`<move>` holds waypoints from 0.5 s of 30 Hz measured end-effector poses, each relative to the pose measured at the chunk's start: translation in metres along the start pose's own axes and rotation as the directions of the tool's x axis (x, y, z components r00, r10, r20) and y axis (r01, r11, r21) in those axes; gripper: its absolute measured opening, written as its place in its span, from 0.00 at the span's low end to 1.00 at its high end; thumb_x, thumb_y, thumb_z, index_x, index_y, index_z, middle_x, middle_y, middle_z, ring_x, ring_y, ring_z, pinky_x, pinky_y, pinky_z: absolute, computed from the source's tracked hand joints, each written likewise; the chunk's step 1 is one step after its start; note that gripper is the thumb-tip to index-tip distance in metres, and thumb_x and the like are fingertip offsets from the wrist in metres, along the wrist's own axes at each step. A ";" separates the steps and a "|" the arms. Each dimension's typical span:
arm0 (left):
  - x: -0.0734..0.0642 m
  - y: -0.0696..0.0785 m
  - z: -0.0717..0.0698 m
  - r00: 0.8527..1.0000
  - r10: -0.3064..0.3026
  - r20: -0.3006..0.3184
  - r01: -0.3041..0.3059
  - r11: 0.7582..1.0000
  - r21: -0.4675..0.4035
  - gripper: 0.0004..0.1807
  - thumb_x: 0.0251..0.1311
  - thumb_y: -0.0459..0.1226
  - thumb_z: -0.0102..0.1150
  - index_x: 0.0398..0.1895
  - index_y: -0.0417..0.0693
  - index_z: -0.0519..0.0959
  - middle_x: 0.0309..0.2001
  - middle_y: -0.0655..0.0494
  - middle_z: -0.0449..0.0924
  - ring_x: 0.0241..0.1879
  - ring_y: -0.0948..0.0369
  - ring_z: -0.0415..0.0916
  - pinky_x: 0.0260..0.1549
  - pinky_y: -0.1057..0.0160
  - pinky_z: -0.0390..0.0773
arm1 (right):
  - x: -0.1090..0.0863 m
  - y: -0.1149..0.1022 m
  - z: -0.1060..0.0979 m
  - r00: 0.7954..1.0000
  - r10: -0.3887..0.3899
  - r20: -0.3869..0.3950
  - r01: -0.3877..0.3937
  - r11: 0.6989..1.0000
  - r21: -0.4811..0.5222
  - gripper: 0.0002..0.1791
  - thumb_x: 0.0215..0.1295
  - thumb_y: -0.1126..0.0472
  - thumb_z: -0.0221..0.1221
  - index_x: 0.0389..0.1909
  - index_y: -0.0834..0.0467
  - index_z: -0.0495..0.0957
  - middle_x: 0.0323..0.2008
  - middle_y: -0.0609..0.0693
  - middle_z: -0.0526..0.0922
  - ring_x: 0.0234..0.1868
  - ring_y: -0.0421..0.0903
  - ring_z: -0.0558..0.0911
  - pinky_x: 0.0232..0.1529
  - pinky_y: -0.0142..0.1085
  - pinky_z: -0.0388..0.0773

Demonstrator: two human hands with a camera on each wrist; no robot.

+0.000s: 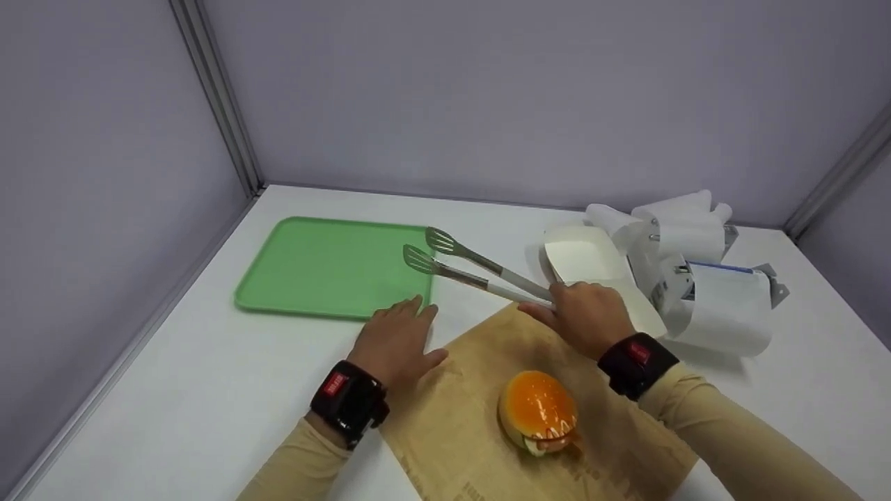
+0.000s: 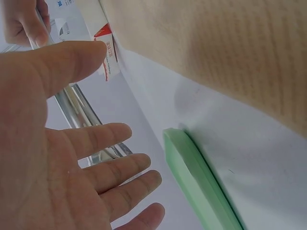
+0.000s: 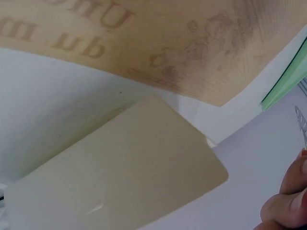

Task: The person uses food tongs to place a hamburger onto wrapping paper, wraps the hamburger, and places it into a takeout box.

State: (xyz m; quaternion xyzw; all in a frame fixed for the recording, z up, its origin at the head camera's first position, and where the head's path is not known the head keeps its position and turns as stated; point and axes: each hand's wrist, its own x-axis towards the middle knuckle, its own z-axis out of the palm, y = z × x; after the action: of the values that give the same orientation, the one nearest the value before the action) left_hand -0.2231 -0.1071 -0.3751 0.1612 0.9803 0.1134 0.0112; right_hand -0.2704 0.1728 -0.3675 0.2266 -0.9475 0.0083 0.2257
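Observation:
My right hand [image 1: 590, 316] grips metal tongs with pale handles [image 1: 464, 277]. Their slotted ends are apart and stand over the right edge of a green tray [image 1: 327, 268], with nothing between them. My left hand [image 1: 397, 344] has its fingers spread, near the tray's front right corner and the left edge of a brown paper sheet [image 1: 452, 431]; the left wrist view shows a bare palm [image 2: 29, 177]. A burger [image 1: 539, 403] with a glossy orange bun sits on the paper, between my forearms.
An opened white food box [image 1: 585, 254] lies behind my right hand, and its pale panel [image 3: 129, 163] fills much of the right wrist view. Right of it are curled white pieces [image 1: 731, 306] with metal brackets. Grey walls [image 1: 487, 104] enclose the white table [image 1: 181, 390].

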 end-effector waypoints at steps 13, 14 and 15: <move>0.002 -0.001 0.002 1.000 -0.007 0.006 0.007 1.000 -0.013 0.37 0.67 0.54 0.60 0.73 0.43 0.68 0.74 0.39 0.65 0.75 0.45 0.61 0.73 0.43 0.63 | 0.026 -0.019 0.016 0.998 -0.062 0.015 0.063 0.997 -0.045 0.34 0.66 0.33 0.59 0.21 0.62 0.78 0.11 0.49 0.65 0.13 0.47 0.66 0.16 0.44 0.76; 0.002 -0.002 0.002 1.000 -0.006 0.004 0.006 1.000 -0.014 0.37 0.67 0.54 0.61 0.73 0.43 0.68 0.74 0.39 0.64 0.75 0.45 0.61 0.73 0.43 0.63 | 0.028 -0.020 0.016 0.998 -0.067 0.017 0.067 0.996 -0.050 0.34 0.66 0.33 0.58 0.22 0.62 0.79 0.11 0.49 0.65 0.13 0.47 0.66 0.16 0.44 0.77; 0.002 -0.002 0.002 1.000 -0.007 0.004 0.007 1.000 -0.015 0.37 0.67 0.54 0.60 0.73 0.43 0.67 0.75 0.39 0.64 0.76 0.45 0.61 0.73 0.43 0.63 | 0.030 -0.022 0.017 0.997 -0.073 0.017 0.074 0.996 -0.054 0.34 0.66 0.32 0.58 0.22 0.62 0.79 0.12 0.49 0.66 0.13 0.47 0.66 0.17 0.45 0.78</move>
State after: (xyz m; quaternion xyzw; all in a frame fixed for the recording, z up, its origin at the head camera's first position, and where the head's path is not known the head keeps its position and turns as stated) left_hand -0.2253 -0.1079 -0.3770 0.1582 0.9799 0.1204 0.0147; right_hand -0.2921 0.1386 -0.3722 0.2552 -0.9400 -0.0276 0.2247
